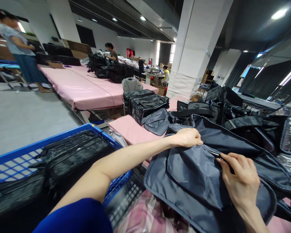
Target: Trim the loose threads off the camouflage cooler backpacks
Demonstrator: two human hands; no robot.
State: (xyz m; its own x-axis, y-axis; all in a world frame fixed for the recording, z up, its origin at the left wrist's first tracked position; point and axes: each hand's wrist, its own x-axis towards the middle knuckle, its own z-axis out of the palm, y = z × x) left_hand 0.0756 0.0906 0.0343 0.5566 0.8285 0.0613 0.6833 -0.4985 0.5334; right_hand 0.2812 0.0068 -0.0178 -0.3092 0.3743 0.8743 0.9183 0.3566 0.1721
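A dark grey backpack [194,171] lies opened out in front of me, its lining facing up and its edges bound with grey tape. My left hand [188,137] is closed on the lining's seam and pulls the fabric into folds. Just to its right, my right hand [240,178] grips a small pair of thread snips [215,155] with a black handle. The metal tip of the snips points at the seam between both hands. Part of the snips is hidden inside my fingers.
A blue plastic crate [87,127] with camouflage bags [72,155] stands at my left. Another camouflage bag [145,103] sits ahead on the pink table [128,127]. More bags [215,103] pile up behind the backpack. A white pillar [191,48] rises beyond. Several people are farther back.
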